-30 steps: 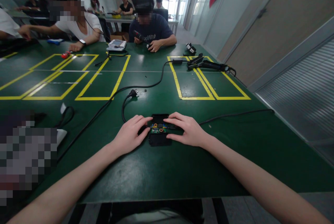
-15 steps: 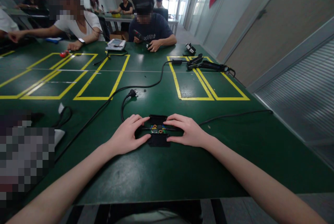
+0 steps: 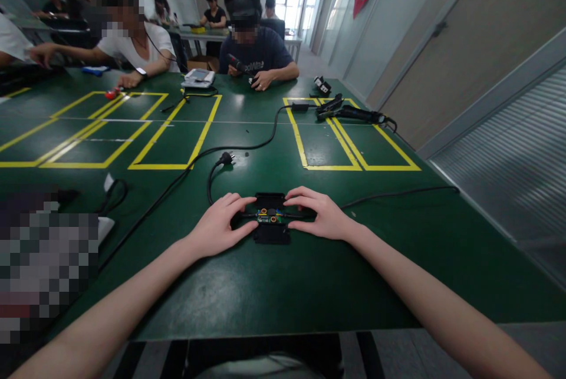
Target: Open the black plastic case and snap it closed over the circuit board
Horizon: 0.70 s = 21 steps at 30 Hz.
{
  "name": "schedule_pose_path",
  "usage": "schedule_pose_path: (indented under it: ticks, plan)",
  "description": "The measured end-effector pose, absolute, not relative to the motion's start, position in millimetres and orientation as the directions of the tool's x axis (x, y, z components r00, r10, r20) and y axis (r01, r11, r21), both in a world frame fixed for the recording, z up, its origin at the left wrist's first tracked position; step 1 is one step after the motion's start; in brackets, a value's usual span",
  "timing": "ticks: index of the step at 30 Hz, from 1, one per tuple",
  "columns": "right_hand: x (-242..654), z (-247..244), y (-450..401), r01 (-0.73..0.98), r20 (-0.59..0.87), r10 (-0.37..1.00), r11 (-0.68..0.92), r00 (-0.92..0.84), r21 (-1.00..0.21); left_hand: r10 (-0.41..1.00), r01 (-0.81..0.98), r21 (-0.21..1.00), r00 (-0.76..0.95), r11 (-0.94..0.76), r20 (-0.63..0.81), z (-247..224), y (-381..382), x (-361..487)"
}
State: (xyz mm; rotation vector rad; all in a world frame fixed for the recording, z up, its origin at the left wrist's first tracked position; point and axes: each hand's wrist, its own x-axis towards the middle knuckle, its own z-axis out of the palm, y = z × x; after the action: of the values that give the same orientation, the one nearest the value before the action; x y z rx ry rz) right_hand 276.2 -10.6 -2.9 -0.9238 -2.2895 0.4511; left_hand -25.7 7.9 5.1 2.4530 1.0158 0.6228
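A black plastic casing lies opened in two halves on the green table, one half beyond a small green circuit board and one half nearer me. The board carries copper-wound coils, and a black cable leaves it on either side. My left hand curves around the left end, index finger at the far half and thumb at the near half. At the right end, my right hand holds the far half's corner with its fingers, its thumb by the near half's edge. The left cable ends in a black plug.
Another black cable crosses the table to a small black box. Dark tool-like parts lie at the far right, inside yellow tape outlines. Two co-workers sit across the table. A blurred-out object lies at the left.
My right thumb has moved slightly away from me along the near half's edge. The left hand keeps nearly the same grip; the view has shifted a little.
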Motion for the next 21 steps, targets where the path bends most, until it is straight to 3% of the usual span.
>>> schedule_pose_path:
  ticks: [4,14,21]
  plan:
    - [282.1,0.4,-8.0,0.54,0.384,0.725,0.685,-0.571,-0.489,0.743,0.509,0.594,0.623,-0.623,0.246,2.9,11.4,-28.2]
    - [283.8,3.0,-8.6,0.668,0.288,0.799,0.6,-0.528,-0.44,0.746,0.507,0.59,0.609,-0.629,0.271,13.5,12.0,-30.0]
    - [283.8,10.0,-16.7,0.695,0.204,0.808,0.582,-0.553,-0.423,0.691,0.475,0.613,0.703,-0.632,0.168,20.8,8.0,-33.2]
